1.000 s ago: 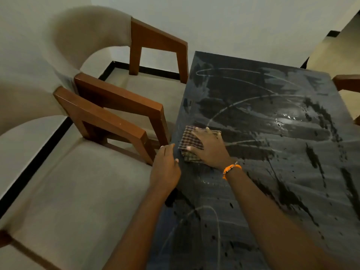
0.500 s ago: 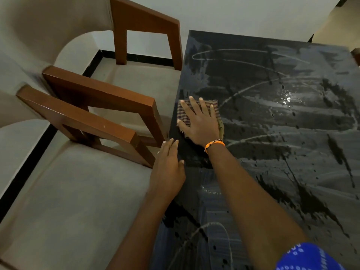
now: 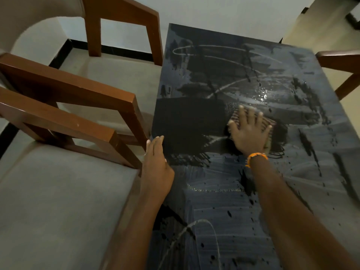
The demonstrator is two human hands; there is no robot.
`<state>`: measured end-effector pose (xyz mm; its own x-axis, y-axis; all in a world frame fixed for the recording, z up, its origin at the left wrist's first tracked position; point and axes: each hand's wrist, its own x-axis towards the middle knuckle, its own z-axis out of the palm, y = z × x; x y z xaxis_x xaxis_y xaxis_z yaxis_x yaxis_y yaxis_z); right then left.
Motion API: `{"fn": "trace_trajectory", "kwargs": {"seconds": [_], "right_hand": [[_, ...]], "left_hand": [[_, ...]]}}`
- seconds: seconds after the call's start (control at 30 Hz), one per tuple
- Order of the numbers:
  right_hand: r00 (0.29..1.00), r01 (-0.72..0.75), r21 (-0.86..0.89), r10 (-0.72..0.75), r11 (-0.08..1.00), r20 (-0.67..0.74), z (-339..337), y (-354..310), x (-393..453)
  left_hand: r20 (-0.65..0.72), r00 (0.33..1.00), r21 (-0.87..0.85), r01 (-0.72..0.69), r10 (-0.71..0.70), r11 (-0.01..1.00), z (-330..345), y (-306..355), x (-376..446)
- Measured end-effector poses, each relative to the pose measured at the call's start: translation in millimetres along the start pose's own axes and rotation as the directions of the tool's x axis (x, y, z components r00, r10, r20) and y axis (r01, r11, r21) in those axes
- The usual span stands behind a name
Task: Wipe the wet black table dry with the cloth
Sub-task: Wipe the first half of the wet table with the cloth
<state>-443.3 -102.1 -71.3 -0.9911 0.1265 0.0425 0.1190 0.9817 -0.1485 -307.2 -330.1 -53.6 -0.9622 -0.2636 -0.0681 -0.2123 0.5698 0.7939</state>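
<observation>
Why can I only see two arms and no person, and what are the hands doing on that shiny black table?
The camera sits on the person's head and looks down, so you see what they see: their own two arms, but not the rest of them. There is no machine here, just a person's bare hands.

The right hand, the one with the orange wristband, lies flat with its fingers spread on a checked cloth and presses it onto the black table. The cloth is for drying the table. The pale streaks and little drops on the tabletop are water, so much of it is not dry yet.

The left hand holds nothing. It rests open at the table's left edge.

Beside the table on the left stand chairs with brown wooden arms and pale seats.
</observation>
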Motion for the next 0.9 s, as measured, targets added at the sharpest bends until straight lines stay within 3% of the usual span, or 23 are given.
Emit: {"fn": "trace_trajectory", "kwargs": {"seconds": [0.1, 0.2, 0.33, 0.4, 0.53, 0.7, 0.8, 0.9], "right_hand": [[0.981, 0.192, 0.021, -0.193, 0.981, 0.028, 12.4, -75.5, -14.8], [0.908, 0.413, 0.075, -0.417, 0.908, 0.047, 19.1, -148.1, -47.9], [0.764, 0.631, 0.104, -0.639, 0.769, 0.085, 18.9, -161.9, -87.0], [0.743, 0.658, 0.098, -0.665, 0.747, 0.077, 14.6, -137.3, -87.7], [0.835, 0.544, 0.019, -0.544, 0.839, 0.081, 1.9, -55.4, -69.6], [0.967, 0.252, -0.070, -0.248, 0.965, 0.063, -23.4, 81.0, -45.1], [0.999, 0.040, -0.052, -0.040, 0.998, 0.010, -32.0, 138.5, -42.4], [0.990, -0.138, -0.003, 0.138, 0.990, -0.009, -28.7, 138.4, -40.7]], "left_hand": [[-0.036, 0.997, -0.173, 0.057, -0.064, 0.983, -10.7, -0.7, 0.1], [-0.061, 0.988, -0.275, 0.122, -0.144, 0.954, -21.6, -4.4, -4.4], [-0.179, 0.979, -0.132, 0.075, -0.098, 0.988, -26.1, -3.8, -17.9], [-0.155, 0.988, -0.099, 0.012, -0.028, 0.995, -20.7, 3.3, -22.5], [0.000, 0.994, -0.003, -0.111, 0.111, 0.994, 4.7, 23.7, -31.4], [0.148, 0.975, 0.028, -0.170, 0.164, 0.985, 33.4, 43.1, -42.9], [0.177, 0.970, 0.030, -0.174, 0.166, 0.984, 38.8, 47.7, -47.1], [0.174, 0.974, 0.052, -0.158, 0.147, 0.986, 40.8, 49.2, -47.4]]}}
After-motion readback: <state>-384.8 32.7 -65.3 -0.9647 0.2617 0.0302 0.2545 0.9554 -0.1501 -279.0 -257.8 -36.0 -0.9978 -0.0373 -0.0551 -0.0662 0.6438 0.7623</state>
